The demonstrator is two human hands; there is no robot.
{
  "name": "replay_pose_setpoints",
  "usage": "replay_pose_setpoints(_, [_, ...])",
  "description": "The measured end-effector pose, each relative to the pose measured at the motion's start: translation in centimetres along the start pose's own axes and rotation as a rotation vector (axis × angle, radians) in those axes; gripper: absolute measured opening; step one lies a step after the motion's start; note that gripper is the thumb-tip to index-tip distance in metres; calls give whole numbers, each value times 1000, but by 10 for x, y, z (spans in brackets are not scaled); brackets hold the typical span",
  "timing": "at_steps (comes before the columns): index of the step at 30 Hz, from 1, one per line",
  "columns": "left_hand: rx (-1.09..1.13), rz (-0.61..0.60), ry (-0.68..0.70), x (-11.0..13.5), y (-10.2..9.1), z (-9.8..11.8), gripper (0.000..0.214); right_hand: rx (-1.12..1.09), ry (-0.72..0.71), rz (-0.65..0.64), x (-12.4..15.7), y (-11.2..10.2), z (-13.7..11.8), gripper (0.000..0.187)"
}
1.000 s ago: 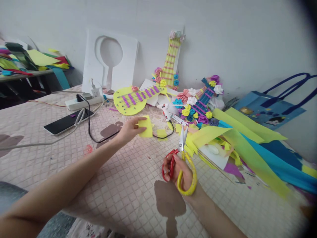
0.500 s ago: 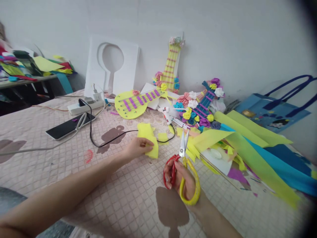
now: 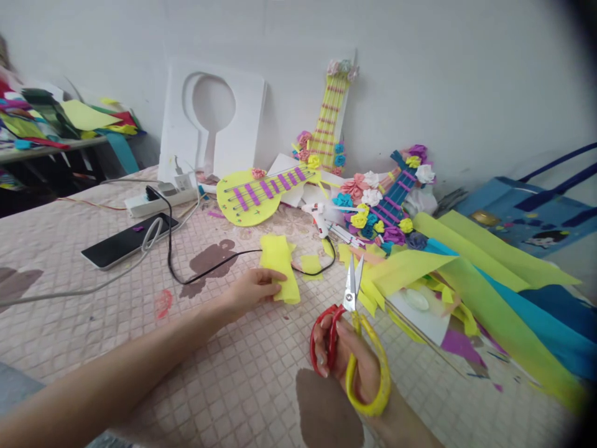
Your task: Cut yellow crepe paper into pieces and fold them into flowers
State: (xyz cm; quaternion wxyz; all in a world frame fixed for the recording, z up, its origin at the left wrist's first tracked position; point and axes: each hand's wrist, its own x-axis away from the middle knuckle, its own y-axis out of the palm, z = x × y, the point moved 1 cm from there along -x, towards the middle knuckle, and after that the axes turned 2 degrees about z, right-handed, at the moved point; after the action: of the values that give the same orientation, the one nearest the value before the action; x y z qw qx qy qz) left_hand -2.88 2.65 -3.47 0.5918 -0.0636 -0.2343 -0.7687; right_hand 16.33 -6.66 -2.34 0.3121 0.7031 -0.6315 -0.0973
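Note:
My left hand (image 3: 249, 290) pinches a yellow foam piece (image 3: 280, 267) just above the pink checked tablecloth (image 3: 224, 373), near the table's middle. My right hand (image 3: 347, 367) is wrapped through the handles of red and yellow scissors (image 3: 351, 323), blades slightly apart and pointing away from me. The scissor tips lie a short way right of the foam piece. A smaller yellow scrap (image 3: 311, 264) lies behind the foam piece.
Foam guitars decorated with flowers (image 3: 261, 196) (image 3: 389, 202) lie at the back by a white foam board (image 3: 209, 121). A glue gun (image 3: 319, 218), black cable (image 3: 205, 264), phone (image 3: 125, 239) and power strip (image 3: 158, 199) sit left of centre. Long yellow and blue foam sheets (image 3: 485, 292) and a blue bag (image 3: 527, 214) fill the right.
My left hand lifted the yellow foam piece from farther back and drew it nearer to me. My right hand with the scissors stayed almost in place, shifting slightly nearer.

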Motion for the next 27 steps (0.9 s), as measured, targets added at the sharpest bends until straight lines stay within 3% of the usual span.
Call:
replay_pose_setpoints(8, [178,-63,-102,0,-4,1,37,-65,28,-32,-2,-7,2,26])
replay_pose_setpoints(14, [244,-44,-164,6,-6,4,35,-81,86,-77,-2,-12,2,23])
replay_pose_setpoints(27, [269,-8,-279,10,-8,16,34,-141,169,-10,1,-12,2,20])
